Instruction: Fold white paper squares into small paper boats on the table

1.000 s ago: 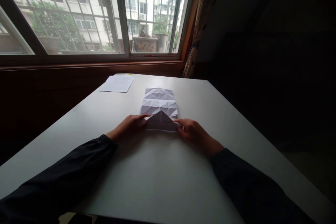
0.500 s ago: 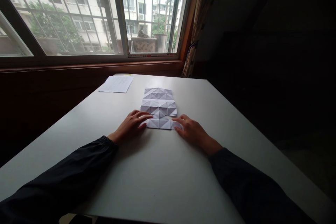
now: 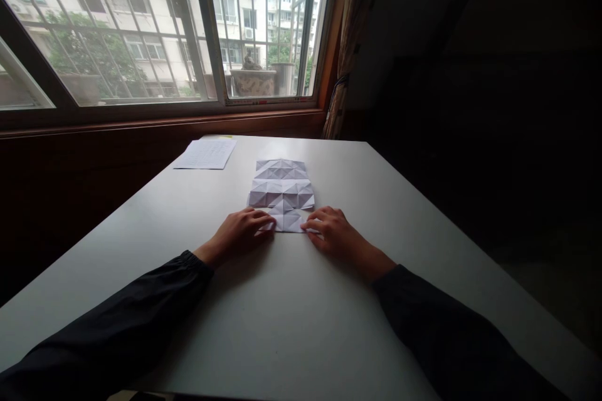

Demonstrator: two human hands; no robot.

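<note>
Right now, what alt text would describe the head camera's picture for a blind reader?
A person's left hand and right hand touch opposite sides of a folded white paper on a white table, with more creased paper just beyond. A sheet with faint markings lies farther back, left, near a barred window.

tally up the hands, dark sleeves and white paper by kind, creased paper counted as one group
Hands: 2, left hand and right hand
Dark sleeves: 2, left sleeve and right sleeve
Creased white paper: 1 group, number of sheets unclear
Flat page with faint markings: 1
Total: 6
</note>
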